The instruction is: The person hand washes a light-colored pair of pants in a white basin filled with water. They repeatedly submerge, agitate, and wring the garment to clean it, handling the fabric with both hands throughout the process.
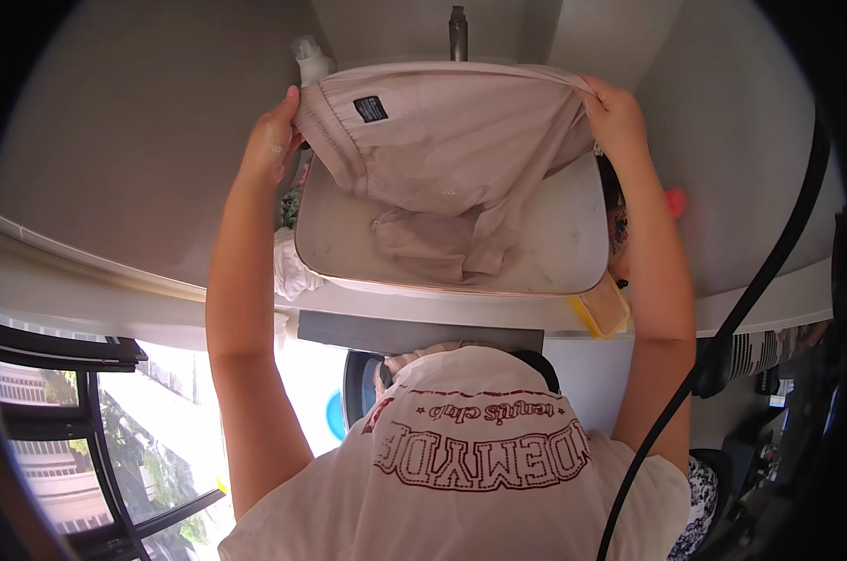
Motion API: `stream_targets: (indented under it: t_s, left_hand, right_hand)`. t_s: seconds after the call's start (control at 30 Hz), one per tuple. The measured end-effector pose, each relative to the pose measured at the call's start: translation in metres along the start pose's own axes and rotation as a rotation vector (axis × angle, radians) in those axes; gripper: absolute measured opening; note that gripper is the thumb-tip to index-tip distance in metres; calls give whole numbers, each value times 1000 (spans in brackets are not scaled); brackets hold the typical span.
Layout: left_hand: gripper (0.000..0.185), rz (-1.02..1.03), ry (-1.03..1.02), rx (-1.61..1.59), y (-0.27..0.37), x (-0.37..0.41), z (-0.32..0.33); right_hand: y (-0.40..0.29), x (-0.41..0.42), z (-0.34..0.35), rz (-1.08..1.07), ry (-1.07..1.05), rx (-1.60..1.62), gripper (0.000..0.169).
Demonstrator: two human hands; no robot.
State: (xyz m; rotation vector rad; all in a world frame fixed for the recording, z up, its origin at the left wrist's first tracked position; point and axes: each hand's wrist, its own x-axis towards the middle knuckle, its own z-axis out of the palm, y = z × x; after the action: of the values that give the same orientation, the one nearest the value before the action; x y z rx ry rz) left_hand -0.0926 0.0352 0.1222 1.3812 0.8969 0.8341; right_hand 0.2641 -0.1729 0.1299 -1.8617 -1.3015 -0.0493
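A pair of light beige trousers (437,154) with an elastic waistband is stretched out over a white basin (550,231). My left hand (278,133) grips the waistband end, near a small dark label (370,109) that bears writing. At the other side, my right hand (614,116) pinches an upper edge of the cloth. The lower folds of the garment hang down and rest in the basin, where the water looks cloudy. Small patches of foam show on the cloth and on my left wrist.
Behind the basin rises a metal faucet (458,35). A white bottle with a clear cap (313,62) stands at the back left. White cloth (294,263) lies left of the basin, and a yellow-rimmed container (604,306) sits at its front right. A black cable (739,301) crosses the right side.
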Motion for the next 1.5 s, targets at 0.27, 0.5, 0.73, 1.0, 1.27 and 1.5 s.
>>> stream_targets:
  t_s: [0.27, 0.5, 0.73, 1.0, 1.27, 1.5]
  left_hand:
    - [53, 32, 45, -267, 17, -2, 14]
    - [69, 78, -324, -324, -1, -10, 17]
    - [84, -171, -484, -636, -19, -7, 14]
    - [84, -459, -224, -674, -108, 20, 35]
    - [52, -354, -202, -958, -103, -22, 82]
    - [42, -351, -336, -1121, -93, -67, 96]
  right_hand:
    - [2, 15, -6, -97, 70, 16, 26]
    - [18, 29, -13, 201, -111, 465, 29]
    - [21, 20, 1, 505, -252, 679, 38]
    - [75, -17, 82, -46, -47, -264, 36]
    - [-65, -114, 115, 26, -701, 155, 52]
    - [-68, -112, 129, 154, -619, 273, 48]
